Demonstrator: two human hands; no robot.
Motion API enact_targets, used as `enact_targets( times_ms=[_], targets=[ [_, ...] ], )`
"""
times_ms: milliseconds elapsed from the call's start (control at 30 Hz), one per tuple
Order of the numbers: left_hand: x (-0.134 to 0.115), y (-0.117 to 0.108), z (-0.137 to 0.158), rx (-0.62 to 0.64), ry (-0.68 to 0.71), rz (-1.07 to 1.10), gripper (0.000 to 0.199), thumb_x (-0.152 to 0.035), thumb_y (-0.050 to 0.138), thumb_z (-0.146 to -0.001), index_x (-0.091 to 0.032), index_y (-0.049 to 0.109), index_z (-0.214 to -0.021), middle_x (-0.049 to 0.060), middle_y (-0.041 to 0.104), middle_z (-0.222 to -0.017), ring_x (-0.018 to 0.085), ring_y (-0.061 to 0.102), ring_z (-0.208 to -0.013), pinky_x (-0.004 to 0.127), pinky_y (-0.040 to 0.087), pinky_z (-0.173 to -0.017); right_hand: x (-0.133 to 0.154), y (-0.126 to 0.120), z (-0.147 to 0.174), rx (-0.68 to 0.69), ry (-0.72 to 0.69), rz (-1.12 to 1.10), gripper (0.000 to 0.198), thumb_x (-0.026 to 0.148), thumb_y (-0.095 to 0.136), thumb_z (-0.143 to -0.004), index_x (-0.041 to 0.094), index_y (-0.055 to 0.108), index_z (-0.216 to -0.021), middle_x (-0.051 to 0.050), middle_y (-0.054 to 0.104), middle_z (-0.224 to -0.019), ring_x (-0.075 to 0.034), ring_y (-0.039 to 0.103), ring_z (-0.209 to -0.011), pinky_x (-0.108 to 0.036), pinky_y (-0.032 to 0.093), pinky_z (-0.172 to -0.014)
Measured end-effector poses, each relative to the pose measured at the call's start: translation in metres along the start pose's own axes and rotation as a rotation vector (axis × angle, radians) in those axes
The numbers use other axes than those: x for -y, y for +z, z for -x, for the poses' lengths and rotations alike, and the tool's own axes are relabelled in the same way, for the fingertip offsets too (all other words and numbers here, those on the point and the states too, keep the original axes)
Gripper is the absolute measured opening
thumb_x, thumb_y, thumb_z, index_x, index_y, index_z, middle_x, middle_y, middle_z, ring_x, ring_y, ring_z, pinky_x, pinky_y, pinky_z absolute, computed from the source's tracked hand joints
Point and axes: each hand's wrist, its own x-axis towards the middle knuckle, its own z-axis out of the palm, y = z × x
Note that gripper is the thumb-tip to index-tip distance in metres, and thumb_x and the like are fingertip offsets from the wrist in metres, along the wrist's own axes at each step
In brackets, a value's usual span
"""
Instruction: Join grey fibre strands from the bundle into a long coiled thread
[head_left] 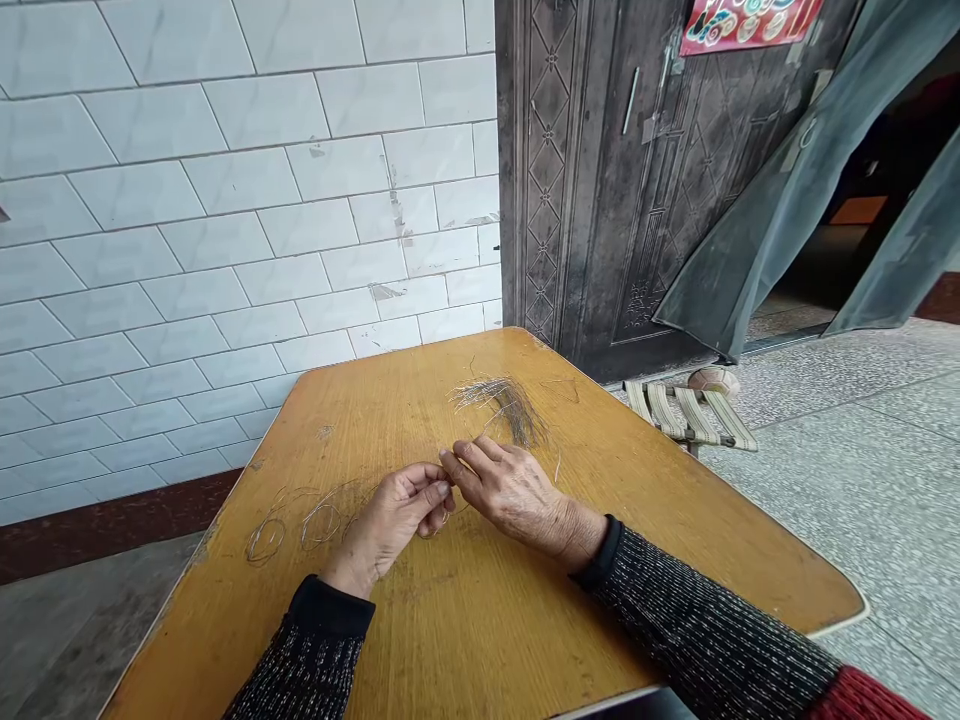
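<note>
My left hand (405, 510) is closed in a pinch above the wooden table (480, 620), with part of a thin wire (446, 517) showing at its fingers. Touching its fingertips, my right hand (510, 490) is bent over with the fingers closed at the same spot; what lies under them is hidden. Just beyond the right hand lies a loose bundle of thin wires (514, 405). Left of my left hand are coiled wire loops (322, 522), and another wire loop (265, 538) sits nearer the table's left edge.
White wall tiles (247, 180) rise behind the table. To the right stand a dark carved door (577, 200) and a grey-green curtain (780, 220). A folding stool (690, 412) with woven straps is beside the table's right edge. A dark flat object (637, 705) shows at the bottom.
</note>
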Motion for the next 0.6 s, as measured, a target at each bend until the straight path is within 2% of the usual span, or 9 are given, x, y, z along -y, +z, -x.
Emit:
enact_targets(
  times_ms=[100,233,433,600],
  targets=[
    [-0.0016,0.0028,-0.0008,-0.093,0.016,-0.068,0.025,-0.040,0.062,-0.072,-0.015,0.060,-0.074,-0.001,0.056,-0.063,0.006,0.041,-0.045,0.021,0.030,-0.044,0.0012,0.0007,0.0002,0.012,0.011,0.027,0.020,0.019,0.038,-0.090,0.013,0.053,-0.100,-0.008,0.058,-0.087,-0.017,0.049,-0.073,-0.027,0.037,-0.052],
    [-0.0030,0.0060,-0.0009,-0.168,0.072,-0.049,0.025,-0.039,0.063,-0.071,-0.014,0.062,-0.073,0.000,0.057,-0.063,0.008,0.047,-0.051,0.022,0.035,-0.048,0.0012,0.0066,0.0011,-0.041,0.105,0.065,0.026,0.018,0.039,-0.089,0.012,0.049,-0.112,-0.010,0.061,-0.092,-0.017,0.052,-0.074,-0.028,0.038,-0.055],
    [0.0012,0.0072,-0.0020,-0.160,0.134,0.072,0.023,-0.036,0.064,-0.072,-0.014,0.063,-0.076,0.000,0.057,-0.066,0.008,0.048,-0.053,0.021,0.038,-0.053,-0.0003,0.0080,-0.0009,-0.151,0.252,0.108,0.032,0.030,0.042,-0.088,0.008,0.053,-0.109,-0.012,0.064,-0.095,-0.016,0.055,-0.071,-0.027,0.037,-0.057],
    [0.0046,0.0078,-0.0029,-0.151,0.138,0.143,0.021,-0.035,0.065,-0.071,-0.014,0.062,-0.075,-0.001,0.056,-0.067,0.007,0.048,-0.055,0.021,0.039,-0.054,-0.0009,0.0065,-0.0018,-0.149,0.248,0.122,0.032,0.032,0.041,-0.090,0.008,0.054,-0.106,-0.010,0.065,-0.091,-0.017,0.055,-0.071,-0.028,0.037,-0.057]
  ],
)
